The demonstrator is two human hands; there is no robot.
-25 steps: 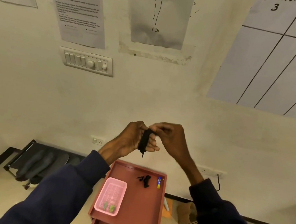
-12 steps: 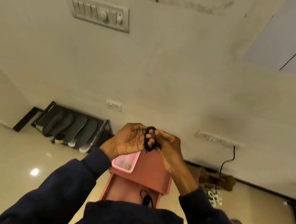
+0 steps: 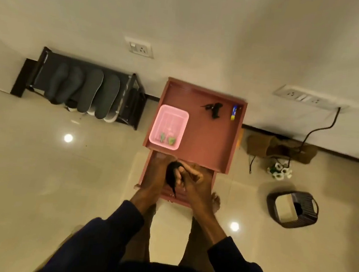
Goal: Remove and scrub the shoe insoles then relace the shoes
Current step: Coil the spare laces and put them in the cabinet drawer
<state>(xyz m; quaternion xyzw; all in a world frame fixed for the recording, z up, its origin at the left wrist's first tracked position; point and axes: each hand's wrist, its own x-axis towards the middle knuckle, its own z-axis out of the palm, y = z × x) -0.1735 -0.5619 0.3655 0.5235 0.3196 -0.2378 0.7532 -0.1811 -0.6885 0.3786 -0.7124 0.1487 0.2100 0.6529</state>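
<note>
over the open drawer (image 3: 146, 172) | left hand (image 3: 158, 174) + right hand (image 3: 196, 182) curled round black lace (image 3: 170, 174) (one end dangling)

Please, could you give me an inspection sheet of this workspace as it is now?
Surface: red cabinet top; drawer below it is open.
Job's things: lace bundled in the hands; second lace on the cabinet top; insoles on the rack.
Clutter: pink basket and small tube on the cabinet top.
Grips: left hand and right hand both hold the lace over the drawer.
Cables: black cable from the wall socket down to the floor.
Surroundings: brown bag, dark bin.
</note>
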